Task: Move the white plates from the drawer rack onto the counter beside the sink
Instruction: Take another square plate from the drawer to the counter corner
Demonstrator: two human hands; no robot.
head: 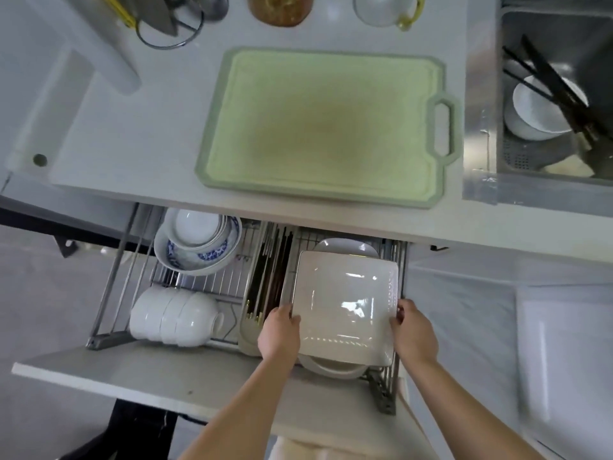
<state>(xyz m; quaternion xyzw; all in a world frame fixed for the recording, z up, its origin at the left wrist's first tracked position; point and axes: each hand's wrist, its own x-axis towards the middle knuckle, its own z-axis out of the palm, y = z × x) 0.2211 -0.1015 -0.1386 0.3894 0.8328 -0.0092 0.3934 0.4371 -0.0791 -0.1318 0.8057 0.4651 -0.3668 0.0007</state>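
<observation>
Two bare forearms come into view from the bottom edge, one on each side. Neither shows a sleeve along its visible length. The left hand [279, 333] has no ring, glove or bandage on the parts that show. The right hand [413, 330] is likewise plain, and its wrist carries no watch or bracelet. The left wrist is just as plain. Fingernails are too small and blurred to describe. Below the forearms, at the bottom edge between them, a strip of pale cream cloth [298, 451] shows; whether it is clothing cannot be told.
</observation>
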